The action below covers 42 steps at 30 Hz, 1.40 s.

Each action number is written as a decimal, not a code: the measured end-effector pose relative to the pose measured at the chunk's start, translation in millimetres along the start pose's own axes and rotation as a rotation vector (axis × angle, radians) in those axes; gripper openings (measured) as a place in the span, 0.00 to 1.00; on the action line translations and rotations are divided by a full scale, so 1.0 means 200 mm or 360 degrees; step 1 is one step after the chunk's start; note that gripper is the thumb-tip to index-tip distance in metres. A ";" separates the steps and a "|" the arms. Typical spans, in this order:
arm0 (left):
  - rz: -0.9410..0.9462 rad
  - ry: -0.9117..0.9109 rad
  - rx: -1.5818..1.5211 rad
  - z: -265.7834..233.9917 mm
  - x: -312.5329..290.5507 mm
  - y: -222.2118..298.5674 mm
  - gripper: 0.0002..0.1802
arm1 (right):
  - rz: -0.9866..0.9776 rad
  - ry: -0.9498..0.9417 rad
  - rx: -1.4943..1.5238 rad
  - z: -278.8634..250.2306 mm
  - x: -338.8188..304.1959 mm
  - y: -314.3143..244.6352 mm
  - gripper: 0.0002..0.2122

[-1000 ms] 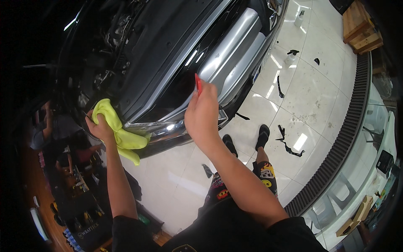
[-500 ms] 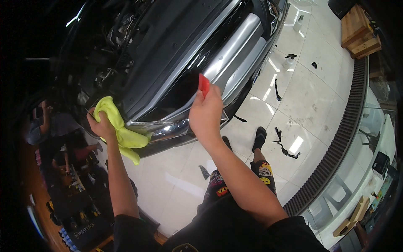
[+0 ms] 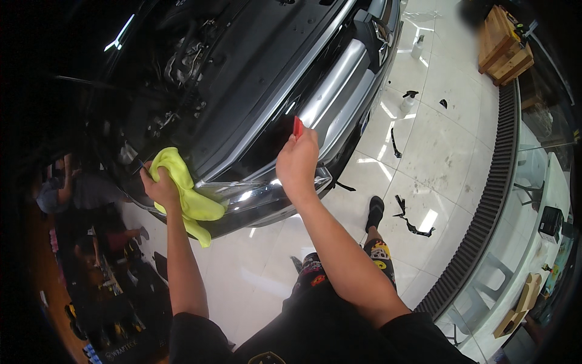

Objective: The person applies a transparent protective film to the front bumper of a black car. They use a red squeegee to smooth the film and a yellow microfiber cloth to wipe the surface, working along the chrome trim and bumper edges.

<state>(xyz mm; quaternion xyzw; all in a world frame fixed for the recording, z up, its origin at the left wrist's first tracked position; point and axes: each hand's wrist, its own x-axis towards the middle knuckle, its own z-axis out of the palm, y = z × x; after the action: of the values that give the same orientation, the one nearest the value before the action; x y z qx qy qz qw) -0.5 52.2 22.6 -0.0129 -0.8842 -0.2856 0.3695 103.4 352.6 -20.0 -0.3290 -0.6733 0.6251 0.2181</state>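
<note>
My left hand [image 3: 162,191] is closed on a bright yellow cloth [image 3: 197,205] that drapes over the front corner of a car with its hood raised. A thin dark item shows beside the left thumb; I cannot make out its kind. My right hand [image 3: 298,167] grips a small red squeegee [image 3: 297,126], mostly hidden by the fingers. It is over the dark glossy headlight area [image 3: 251,148], near the end of the silver grille bar [image 3: 339,79]. Whether the squeegee touches the surface, I cannot tell. Below the hands runs the glossy bumper [image 3: 251,209].
Two spray bottles, one nearer [image 3: 409,103] and one farther [image 3: 418,47], stand on the tiled floor. Black scraps [image 3: 417,228] lie near my feet. A dark ribbed strip [image 3: 504,145] edges the floor before a white table [image 3: 555,182]. People [image 3: 63,191] are at far left.
The view has shifted, so the car appears farther right and lower. My left hand stays at the corner with the cloth. Against the car, my right hand has moved slightly left and the squeegee has turned.
</note>
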 end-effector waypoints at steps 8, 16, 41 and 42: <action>-0.0049 -0.0022 0.0002 0.00 0.01 0.03 0.18 | 0.0502 0.0002 0.0175 -0.07 0.10 0.04 0.10; -0.0027 -0.0042 0.0035 -0.01 -0.01 0.03 0.19 | -0.0174 0.0044 -0.0158 -0.02 -0.10 0.05 0.15; 0.0143 -0.0639 -0.0067 0.55 -1.01 1.18 0.29 | 0.1007 -0.0021 0.0565 -1.82 0.28 0.70 0.10; 0.0215 -0.0586 0.0050 0.62 -1.00 1.22 0.29 | 0.0972 -0.0065 0.0556 -1.86 0.36 0.69 0.10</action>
<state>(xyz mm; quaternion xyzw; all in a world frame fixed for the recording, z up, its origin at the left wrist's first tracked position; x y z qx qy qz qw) 122.1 358.1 -59.1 -0.1186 -0.9383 -0.2390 0.2201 340.2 663.4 -119.6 -0.4603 -0.4310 0.7737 0.0606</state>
